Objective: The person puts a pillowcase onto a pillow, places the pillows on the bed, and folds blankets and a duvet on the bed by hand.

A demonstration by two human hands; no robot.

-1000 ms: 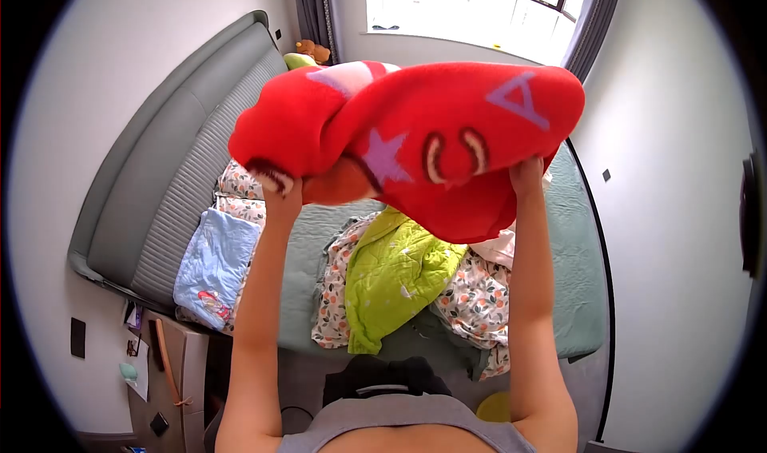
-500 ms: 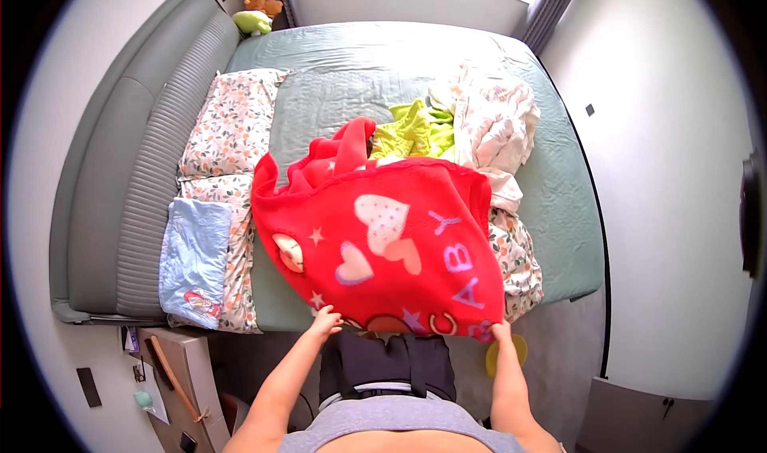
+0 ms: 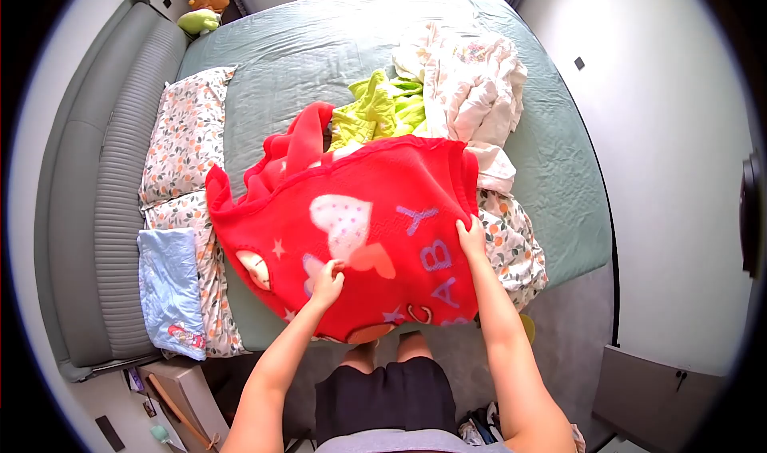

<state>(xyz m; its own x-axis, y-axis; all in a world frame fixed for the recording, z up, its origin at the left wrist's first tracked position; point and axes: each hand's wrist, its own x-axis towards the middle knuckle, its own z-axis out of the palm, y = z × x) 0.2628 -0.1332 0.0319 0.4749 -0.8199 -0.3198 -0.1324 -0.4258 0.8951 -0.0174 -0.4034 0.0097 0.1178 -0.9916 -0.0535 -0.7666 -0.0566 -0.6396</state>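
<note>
A large red fleece blanket (image 3: 383, 189) with pale hearts, stars and purple letters lies spread over the near side of the bed. Its far left part is bunched into folds, and its near edge hangs over the side of the mattress. Above the middle of the blanket, close to the hearts, is my left hand (image 3: 327, 283), its fingers curled with no cloth visibly pinched in them. My right hand (image 3: 472, 237) grips the blanket by its right edge, beside the letters; its fingertips are partly hidden.
Behind the blanket lie a lime-green cloth (image 3: 375, 109) and a rumpled white quilt (image 3: 471, 85). Floral pillows (image 3: 188, 129) and a folded light-blue cloth (image 3: 168, 285) line the grey headboard (image 3: 84, 205). Plush toys (image 3: 200, 20) sit in the far left corner. A cabinet (image 3: 655, 381) stands at lower right.
Both hands have moved forward over the blanket. The left has left the near edge; the right is now farther up the right edge. My view has shifted, showing my legs by the bed.
</note>
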